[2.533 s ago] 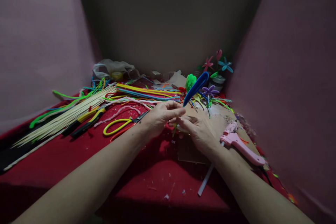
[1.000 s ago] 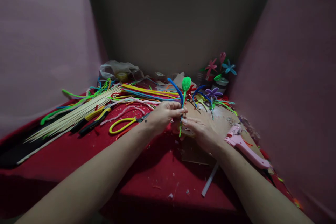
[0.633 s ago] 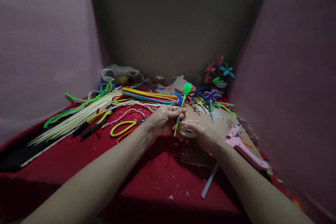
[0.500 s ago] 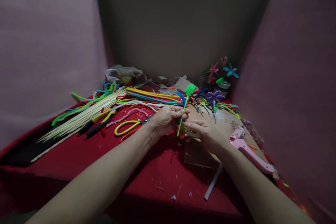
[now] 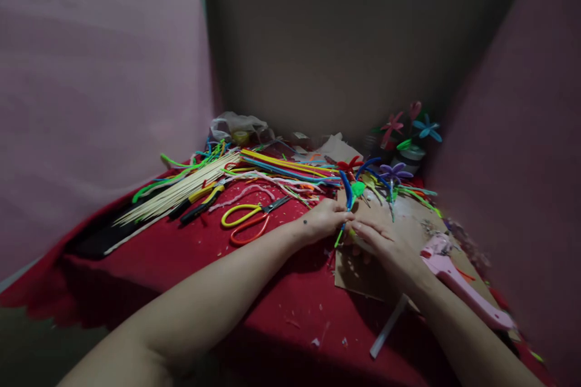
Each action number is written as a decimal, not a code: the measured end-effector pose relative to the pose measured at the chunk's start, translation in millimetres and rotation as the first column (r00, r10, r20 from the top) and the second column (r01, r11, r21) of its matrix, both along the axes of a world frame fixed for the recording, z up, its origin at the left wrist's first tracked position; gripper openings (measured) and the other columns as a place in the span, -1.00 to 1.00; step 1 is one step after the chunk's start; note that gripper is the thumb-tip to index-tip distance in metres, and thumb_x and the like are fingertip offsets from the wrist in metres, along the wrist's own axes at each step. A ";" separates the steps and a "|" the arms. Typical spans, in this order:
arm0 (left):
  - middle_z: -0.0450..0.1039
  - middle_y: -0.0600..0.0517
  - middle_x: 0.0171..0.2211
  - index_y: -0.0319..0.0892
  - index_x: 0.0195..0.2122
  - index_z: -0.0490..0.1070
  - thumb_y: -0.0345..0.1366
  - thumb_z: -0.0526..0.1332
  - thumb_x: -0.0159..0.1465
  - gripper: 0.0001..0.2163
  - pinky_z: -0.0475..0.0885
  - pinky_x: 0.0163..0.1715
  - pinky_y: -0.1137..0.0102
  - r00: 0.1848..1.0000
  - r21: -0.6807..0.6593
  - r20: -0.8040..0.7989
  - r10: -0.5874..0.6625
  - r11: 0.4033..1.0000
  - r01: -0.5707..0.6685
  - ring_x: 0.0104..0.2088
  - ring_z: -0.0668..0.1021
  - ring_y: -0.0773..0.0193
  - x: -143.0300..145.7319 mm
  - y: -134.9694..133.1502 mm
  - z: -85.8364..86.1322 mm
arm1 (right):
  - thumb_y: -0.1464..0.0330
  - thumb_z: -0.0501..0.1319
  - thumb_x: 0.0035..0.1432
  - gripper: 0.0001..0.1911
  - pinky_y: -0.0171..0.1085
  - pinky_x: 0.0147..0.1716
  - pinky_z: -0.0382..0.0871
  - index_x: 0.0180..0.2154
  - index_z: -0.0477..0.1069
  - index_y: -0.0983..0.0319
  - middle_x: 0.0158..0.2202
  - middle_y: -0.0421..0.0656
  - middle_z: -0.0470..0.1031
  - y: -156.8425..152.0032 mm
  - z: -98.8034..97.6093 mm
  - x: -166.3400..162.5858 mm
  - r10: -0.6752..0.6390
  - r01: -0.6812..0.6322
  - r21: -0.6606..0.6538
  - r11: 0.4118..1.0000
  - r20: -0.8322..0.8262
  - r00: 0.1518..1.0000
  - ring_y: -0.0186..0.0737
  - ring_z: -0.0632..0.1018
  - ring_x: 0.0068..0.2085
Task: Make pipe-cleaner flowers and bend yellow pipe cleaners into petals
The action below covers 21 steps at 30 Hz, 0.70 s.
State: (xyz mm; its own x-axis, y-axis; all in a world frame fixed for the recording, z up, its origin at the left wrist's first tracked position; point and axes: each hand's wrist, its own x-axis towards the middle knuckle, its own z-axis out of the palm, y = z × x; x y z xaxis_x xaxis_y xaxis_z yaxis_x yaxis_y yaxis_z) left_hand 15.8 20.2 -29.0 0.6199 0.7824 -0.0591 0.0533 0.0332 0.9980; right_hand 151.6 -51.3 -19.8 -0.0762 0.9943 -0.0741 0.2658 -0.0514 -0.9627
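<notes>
My left hand (image 5: 324, 221) pinches the stem of a pipe-cleaner flower, with a long blue loop (image 5: 347, 190) and a green leaf-like piece (image 5: 357, 188) above the fingers. The green stem end (image 5: 338, 238) pokes out below. My right hand (image 5: 385, 249) is closed beside it, its fingertips meeting the stem. Under those fingers shows part of a pale yellowish thing, mostly hidden. Both hands are over a cardboard sheet (image 5: 351, 278). Beyond them lie a purple pipe-cleaner flower (image 5: 396, 172) and a red one (image 5: 349, 164).
Left on the red cloth (image 5: 272, 290) are scissors (image 5: 254, 217), black-and-yellow pliers (image 5: 200, 202), pale sticks (image 5: 181, 187) and coloured pipe cleaners (image 5: 290, 163). A pink glue gun (image 5: 463, 281) lies right, a glue stick (image 5: 388, 326) in front. A jar (image 5: 412, 158) stands behind near finished flowers.
The view has swung left, so everything sits further right. The flower has turned in my left fingers: its green piece now leans right, lower, and the blue loop stands upright. Both hands are closer together.
</notes>
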 end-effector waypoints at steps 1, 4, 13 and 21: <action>0.24 0.14 -0.72 -0.26 -0.60 0.28 -0.25 0.15 0.09 -0.79 0.11 -0.68 0.51 0.999 0.025 -0.035 0.019 1.000 -0.018 -0.72 0.25 0.47 1.6 0.0 0.5 | 0.12 0.13 0.04 -0.61 -0.36 -0.59 0.19 -0.23 0.44 0.27 -0.46 -0.15 0.46 -0.1 -0.7 -0.3 -0.025 0.025 0.001 1.000 -0.033 0.999 -0.33 0.39 -0.51; 0.17 0.17 -0.76 -0.23 -0.62 0.25 -0.24 0.13 0.10 -0.78 0.03 -0.71 0.51 0.988 0.111 -0.135 0.075 0.992 -0.060 -0.75 0.19 0.48 3.3 0.6 3.7 | 0.12 0.17 -0.01 -0.63 -0.38 -0.65 0.15 -0.32 0.46 0.29 -0.49 -0.13 0.45 1.9 -0.7 -2.4 -0.055 0.051 -0.032 0.998 -0.160 0.986 -0.32 0.40 -0.53; 0.28 0.07 -0.75 -0.20 -0.61 0.23 -0.08 -0.06 0.24 -0.62 0.11 -0.74 0.48 0.917 0.192 -0.369 0.152 0.978 -0.085 -0.79 0.27 0.40 -18.1 1.7 39.6 | 0.16 0.20 -0.10 -0.73 -0.36 -0.71 0.16 -0.54 0.38 0.25 -0.50 -0.08 0.50 9.6 14.5 -2.1 -0.046 0.002 -0.207 0.978 -0.209 0.977 -0.29 0.42 -0.58; 0.42 -0.03 -0.39 -0.19 -0.30 0.40 -0.23 0.15 0.11 -0.82 0.23 -0.40 0.41 0.620 0.668 -0.613 0.489 0.740 0.076 -0.40 0.41 0.25 -148.3 -14.8 49.4 | 0.17 0.21 -0.09 -0.76 -0.34 -0.70 0.19 -0.55 0.40 0.22 -0.49 -0.06 0.52 10.6 15.7 -2.2 -0.034 -0.006 -0.200 0.980 -0.194 0.980 -0.26 0.44 -0.57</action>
